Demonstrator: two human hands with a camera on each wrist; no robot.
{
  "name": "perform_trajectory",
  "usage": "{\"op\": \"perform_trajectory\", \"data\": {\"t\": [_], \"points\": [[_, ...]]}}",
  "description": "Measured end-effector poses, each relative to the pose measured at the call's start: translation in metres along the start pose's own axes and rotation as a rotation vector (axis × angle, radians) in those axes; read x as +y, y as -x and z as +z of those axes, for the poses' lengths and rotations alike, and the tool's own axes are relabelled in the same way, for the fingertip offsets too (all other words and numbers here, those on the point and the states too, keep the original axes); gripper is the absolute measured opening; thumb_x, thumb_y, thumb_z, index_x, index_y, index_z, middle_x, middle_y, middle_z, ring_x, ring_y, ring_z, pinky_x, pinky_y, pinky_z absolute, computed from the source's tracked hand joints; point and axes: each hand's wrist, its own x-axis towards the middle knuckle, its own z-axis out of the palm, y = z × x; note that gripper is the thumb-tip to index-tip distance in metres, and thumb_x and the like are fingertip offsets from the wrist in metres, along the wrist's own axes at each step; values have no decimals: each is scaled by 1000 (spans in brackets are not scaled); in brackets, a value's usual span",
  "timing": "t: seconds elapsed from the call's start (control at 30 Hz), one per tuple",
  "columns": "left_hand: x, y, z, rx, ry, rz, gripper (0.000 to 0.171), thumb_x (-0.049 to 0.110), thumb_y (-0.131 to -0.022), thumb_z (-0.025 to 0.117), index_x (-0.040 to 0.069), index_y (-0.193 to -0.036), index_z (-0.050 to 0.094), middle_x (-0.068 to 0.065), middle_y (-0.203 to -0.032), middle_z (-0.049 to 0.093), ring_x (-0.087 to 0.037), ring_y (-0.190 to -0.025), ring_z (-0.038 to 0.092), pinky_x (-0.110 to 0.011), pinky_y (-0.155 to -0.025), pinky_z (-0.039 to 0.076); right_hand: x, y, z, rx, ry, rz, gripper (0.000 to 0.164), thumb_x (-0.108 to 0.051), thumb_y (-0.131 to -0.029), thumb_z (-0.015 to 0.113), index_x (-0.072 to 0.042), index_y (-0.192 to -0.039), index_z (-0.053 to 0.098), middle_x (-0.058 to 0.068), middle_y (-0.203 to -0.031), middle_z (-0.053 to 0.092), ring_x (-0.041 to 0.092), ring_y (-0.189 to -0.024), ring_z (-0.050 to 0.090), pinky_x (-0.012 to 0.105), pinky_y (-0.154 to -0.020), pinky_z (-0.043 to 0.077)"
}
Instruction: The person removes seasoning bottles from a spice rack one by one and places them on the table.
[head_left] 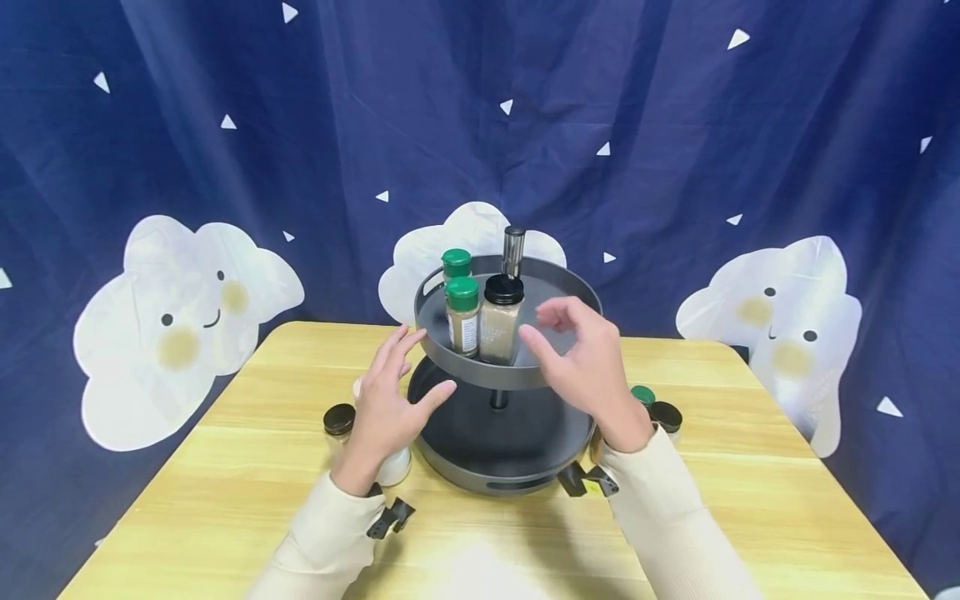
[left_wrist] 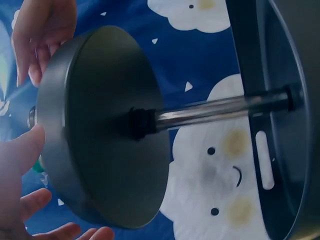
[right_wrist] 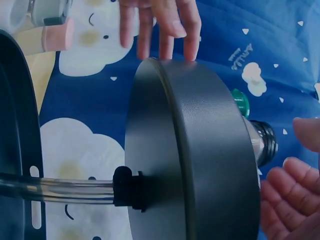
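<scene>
A dark two-tier turntable rack stands on the table, its upper tray (head_left: 442,354) above its lower tray (head_left: 450,467). Two green-capped spice bottles, the nearer one (head_left: 462,321) in front of the other (head_left: 456,262), and a black-lidded spice jar (head_left: 498,321) stand together on the upper tray. My right hand (head_left: 588,358) hovers just right of the black-lidded jar, thumb and fingers apart, holding nothing. By the upper tray's left rim is my left hand (head_left: 390,412), fingers spread; whether its fingertips touch the rim, I cannot tell.
Left of the rack, partly behind my left hand, are a dark-lidded jar (head_left: 340,421) and a white container (head_left: 395,468). Beyond my right wrist stand a green-lidded container (head_left: 642,395) and a dark-lidded jar (head_left: 666,415). A blue curtain (head_left: 637,192) hangs behind the wooden table (head_left: 750,492).
</scene>
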Motion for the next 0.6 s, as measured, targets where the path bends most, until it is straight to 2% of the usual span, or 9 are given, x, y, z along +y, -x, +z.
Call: {"op": "perform_trajectory", "data": {"t": [0.13, 0.33, 0.47, 0.6], "points": [[0, -1, 9, -16, 31, -30, 74, 30, -75, 79, 12, -137, 45, -20, -151, 29, -37, -124, 46, -53, -100, 46, 0, -11, 8, -82, 13, 51, 40, -21, -78, 75, 1, -108, 59, 16, -97, 67, 25, -88, 62, 43, -78, 56], [-1, -4, 16, 6, 31, -16, 69, 30, -74, 79, 12, -133, 47, -19, -151, 29, -35, -129, 40, -53, -99, 46, -2, -20, 15, -252, 34, 140, 60, -26, -81, 74, 2, -126, 47, 21, -112, 63, 29, -95, 63, 46, -83, 56], [-2, -5, 19, 13, 44, -23, 67, 29, -74, 80, 11, -130, 48, -20, -150, 29, -36, -127, 43, -53, -99, 46, -1, -22, 17, -350, 69, 180, 70, -31, -82, 73, 3, -133, 40, 21, -114, 62, 31, -96, 64, 46, -84, 56], [-1, -7, 20, 17, 54, -25, 67, 27, -73, 81, 10, -129, 48, -20, -150, 29, -36, -126, 44, -52, -99, 47, 0, -24, 18, -366, 91, 173, 67, -31, -82, 72, 4, -131, 41, 20, -110, 64, 30, -94, 65, 45, -83, 56]]}}
